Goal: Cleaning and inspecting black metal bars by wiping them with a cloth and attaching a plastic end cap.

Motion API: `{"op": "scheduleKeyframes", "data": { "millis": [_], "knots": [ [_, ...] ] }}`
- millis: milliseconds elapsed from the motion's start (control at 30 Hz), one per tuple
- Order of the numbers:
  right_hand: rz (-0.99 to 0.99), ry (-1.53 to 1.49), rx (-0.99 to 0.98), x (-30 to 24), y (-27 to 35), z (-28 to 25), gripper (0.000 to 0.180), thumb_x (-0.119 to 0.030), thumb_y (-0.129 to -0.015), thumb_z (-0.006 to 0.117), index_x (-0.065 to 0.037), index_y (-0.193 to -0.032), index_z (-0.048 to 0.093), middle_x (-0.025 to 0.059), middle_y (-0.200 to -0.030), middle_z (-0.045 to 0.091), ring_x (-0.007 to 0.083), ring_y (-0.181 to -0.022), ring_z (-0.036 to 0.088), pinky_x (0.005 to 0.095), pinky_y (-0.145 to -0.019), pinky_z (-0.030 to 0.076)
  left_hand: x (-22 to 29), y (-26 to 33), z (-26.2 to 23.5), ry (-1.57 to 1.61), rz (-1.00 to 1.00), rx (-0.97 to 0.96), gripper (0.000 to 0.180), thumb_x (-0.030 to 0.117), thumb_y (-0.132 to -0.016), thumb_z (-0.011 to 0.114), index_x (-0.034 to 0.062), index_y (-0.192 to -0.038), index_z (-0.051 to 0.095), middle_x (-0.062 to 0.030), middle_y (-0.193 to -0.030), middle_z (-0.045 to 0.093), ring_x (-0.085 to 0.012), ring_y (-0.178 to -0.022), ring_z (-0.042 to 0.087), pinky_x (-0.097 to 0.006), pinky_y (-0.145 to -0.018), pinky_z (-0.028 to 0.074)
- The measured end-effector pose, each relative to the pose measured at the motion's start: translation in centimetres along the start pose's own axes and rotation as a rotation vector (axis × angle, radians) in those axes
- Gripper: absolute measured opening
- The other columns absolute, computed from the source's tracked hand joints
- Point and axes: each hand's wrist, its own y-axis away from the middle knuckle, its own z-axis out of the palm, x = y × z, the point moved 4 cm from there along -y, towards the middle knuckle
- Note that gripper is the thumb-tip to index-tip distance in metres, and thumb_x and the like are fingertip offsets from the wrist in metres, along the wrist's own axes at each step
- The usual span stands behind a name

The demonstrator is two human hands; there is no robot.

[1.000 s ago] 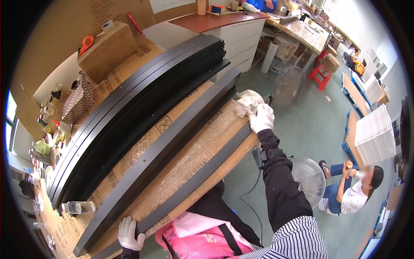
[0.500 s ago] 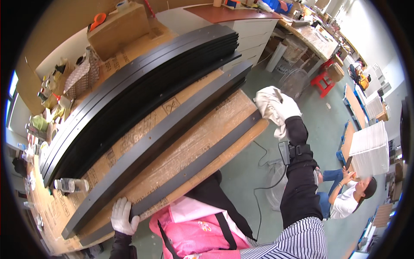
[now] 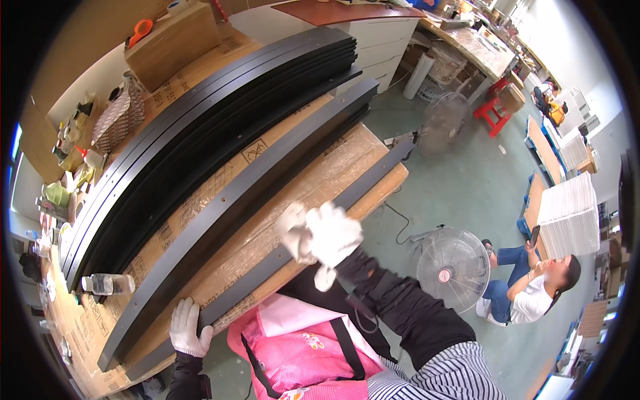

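A dark grey curved strip (image 3: 248, 277) lies along the near edge of the cardboard-covered table (image 3: 347, 150). My left hand (image 3: 190, 327), in a white glove, is over its lower left end, fingers across the strip and thumb on the near side. My right hand (image 3: 335, 235), also gloved and blurred by motion, is closed on a crumpled off-white cloth (image 3: 297, 233) against the strip's middle. The cloth hides part of the strip. Just beyond, a small stack of dark curved strips (image 3: 223, 200) stands on edge.
A bigger stack of dark curved strips (image 3: 167, 160) fills the table's far side, with a clear plastic bottle (image 3: 110, 285) at its left end. Two floor fans, one a round fan (image 3: 453, 270), stand right of the table. A person (image 3: 533, 287) sits low at right.
My right hand has brought the cloth from the strip's far right end back to its middle, toward the left and nearer me. My left hand stays at the strip's left end.
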Motion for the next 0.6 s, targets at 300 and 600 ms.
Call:
{"op": "scheduleKeyframes", "data": {
  "millis": [300, 600],
  "knots": [
    [0.726, 0.099, 0.106, 27.8, -10.6, -2.1, 0.038, -0.03, -0.09, 0.072, -0.013, -0.122, 0.059, 0.0175, -0.124, 0.061, 0.0391, -0.109, 0.07, 0.0521, -0.088, 0.06, 0.2, -0.2, 0.4, 0.003, 0.01, 0.012, 0.062, 0.039, -0.084, 0.069, -0.002, -0.13, 0.061, -0.0271, -0.138, 0.06, -0.051, -0.129, 0.056, -0.06, -0.112, 0.042],
    [0.339, 0.286, 0.06, 17.0, -6.5, -0.2, 0.022, -0.026, -0.094, 0.062, -0.016, -0.113, 0.062, 0.0138, -0.11, 0.059, 0.032, -0.098, 0.07, 0.0463, -0.075, 0.062, 0.1, 0.0, -0.2, -0.028, -0.002, 0.03, 0.063, 0.038, -0.081, 0.071, -0.0016, -0.129, 0.062, -0.0267, -0.137, 0.061, -0.0513, -0.127, 0.057, -0.061, -0.111, 0.043]
  ]
}}
